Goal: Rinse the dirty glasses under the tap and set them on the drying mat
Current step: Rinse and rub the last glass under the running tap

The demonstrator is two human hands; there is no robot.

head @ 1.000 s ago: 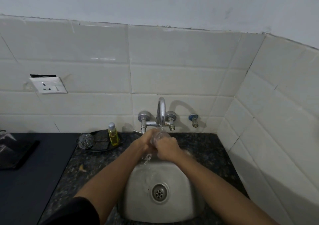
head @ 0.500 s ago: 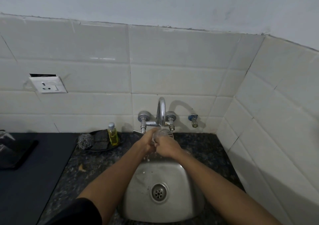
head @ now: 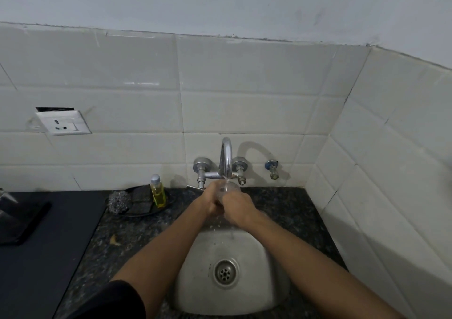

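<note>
The left hand (head: pixel 212 202) had its fingers curled round the small clear drinking glass (head: pixel 228 188), and the right hand (head: pixel 236 208) gripped it from the other side, knuckles toward the camera. The glass sat between both hands directly beneath the spout of the curved chrome wall tap (head: pixel 226 158), with a thin stream running into it. Compared with a second before, the hands had lifted closer to the spout and the glass appeared more upright under the flow, which suggested the rinse was still in progress rather than finished. Whether water had collected inside the glass could not be told. Below, the rounded stainless steel sink (head: pixel 264 269) held only droplets and its drain. On a dark oval tray (head: pixel 143 212) stood a yellow soap bottle (head: pixel 157 195), a steel wool scrubber (head: pixel 118 202) and a dark sponge (head: pixel 141 200). A dark flat mat (head: pixel 61 245) lay well to the left.
</note>
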